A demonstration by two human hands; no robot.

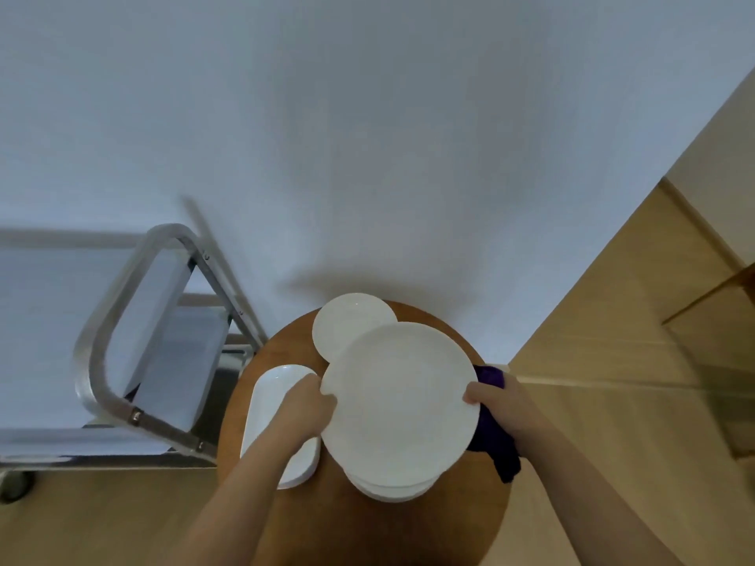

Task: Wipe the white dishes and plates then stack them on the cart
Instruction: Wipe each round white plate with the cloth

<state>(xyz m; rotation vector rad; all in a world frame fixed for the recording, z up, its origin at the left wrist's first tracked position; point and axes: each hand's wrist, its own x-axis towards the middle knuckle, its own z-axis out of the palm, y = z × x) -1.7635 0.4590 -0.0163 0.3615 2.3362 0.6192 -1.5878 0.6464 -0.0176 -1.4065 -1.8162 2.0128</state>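
Both hands grip a large white plate (398,396) at frame centre over the round bench (286,349): left hand (304,406) pinching its rim, right hand (496,402) holding rim and purple cloth (492,435). The cart (122,361) stands at left.

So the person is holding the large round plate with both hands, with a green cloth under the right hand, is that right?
Not quite: in the head view the cloth under the right hand is dark purple, not green. Both hands, the left hand included, do hold the large round plate.
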